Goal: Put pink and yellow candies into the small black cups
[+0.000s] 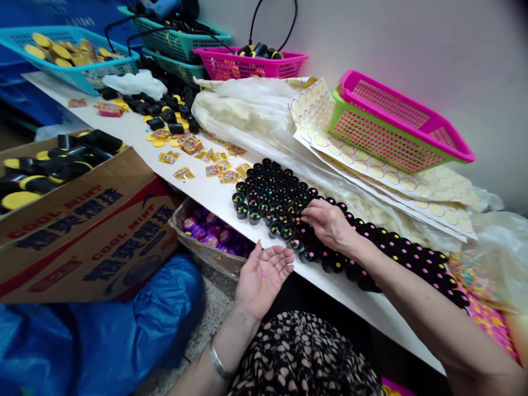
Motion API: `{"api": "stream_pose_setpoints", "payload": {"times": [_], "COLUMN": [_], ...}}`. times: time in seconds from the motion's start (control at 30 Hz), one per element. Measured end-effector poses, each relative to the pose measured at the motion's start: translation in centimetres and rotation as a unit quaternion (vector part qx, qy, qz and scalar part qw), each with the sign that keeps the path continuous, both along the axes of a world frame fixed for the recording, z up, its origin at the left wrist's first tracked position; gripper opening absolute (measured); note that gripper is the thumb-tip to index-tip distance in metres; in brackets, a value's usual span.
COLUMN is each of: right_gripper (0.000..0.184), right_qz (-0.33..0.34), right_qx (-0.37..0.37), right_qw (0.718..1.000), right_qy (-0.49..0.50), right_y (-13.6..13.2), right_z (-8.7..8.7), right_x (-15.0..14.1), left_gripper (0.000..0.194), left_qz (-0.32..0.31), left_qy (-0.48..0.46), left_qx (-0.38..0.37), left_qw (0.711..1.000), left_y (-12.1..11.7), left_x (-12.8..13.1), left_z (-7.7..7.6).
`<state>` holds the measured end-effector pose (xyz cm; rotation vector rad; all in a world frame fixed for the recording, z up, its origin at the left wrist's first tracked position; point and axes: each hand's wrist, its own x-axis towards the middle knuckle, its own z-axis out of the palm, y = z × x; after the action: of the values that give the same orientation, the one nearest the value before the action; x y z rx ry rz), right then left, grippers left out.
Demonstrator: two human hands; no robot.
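Observation:
A dense cluster of small black round containers (272,192) stands on the white table (214,195), several with coloured beads inside. My right hand (328,223) rests palm down on the containers near the table's front edge, its fingertips pinched together over one of them. My left hand (264,275) is held palm up just below the table edge, fingers spread, with a tiny pink bead lying in the palm. More black containers (412,258) run in rows to the right, under my right forearm.
A cardboard box (88,220) of black and yellow tubes stands at left. A bag of purple lids (210,234) sits under the table edge. Pink and green baskets (391,118), sticker sheets (371,165), plastic bags, small packets (218,168) and teal baskets (70,55) cover the table's far side.

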<state>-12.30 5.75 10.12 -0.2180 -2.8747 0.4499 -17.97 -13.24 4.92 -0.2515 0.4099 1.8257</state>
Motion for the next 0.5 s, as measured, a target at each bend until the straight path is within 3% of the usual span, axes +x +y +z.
{"api": "stream_pose_setpoints", "payload": {"times": [0.2, 0.33, 0.5], "right_gripper": [0.022, 0.025, 0.022], "right_qz": [0.126, 0.166, 0.158], "right_qx": [-0.095, -0.035, 0.051], "right_qw": [0.987, 0.985, 0.986], "right_qy": [0.01, 0.011, 0.035], "right_y": [-6.4, -9.6, -10.7], "right_z": [0.9, -0.1, -1.7], "right_x": [2.7, 3.0, 2.7], "left_gripper": [0.049, 0.051, 0.055], "left_qz": [0.007, 0.001, -0.001], "left_qy": [-0.007, -0.008, 0.002], "left_qx": [0.047, 0.049, 0.032], "left_qw": [0.999, 0.999, 0.999], "left_y": [-0.1, -0.3, -0.5], "left_x": [0.6, 1.0, 1.2], "left_z": [0.8, 1.1, 1.6]}}
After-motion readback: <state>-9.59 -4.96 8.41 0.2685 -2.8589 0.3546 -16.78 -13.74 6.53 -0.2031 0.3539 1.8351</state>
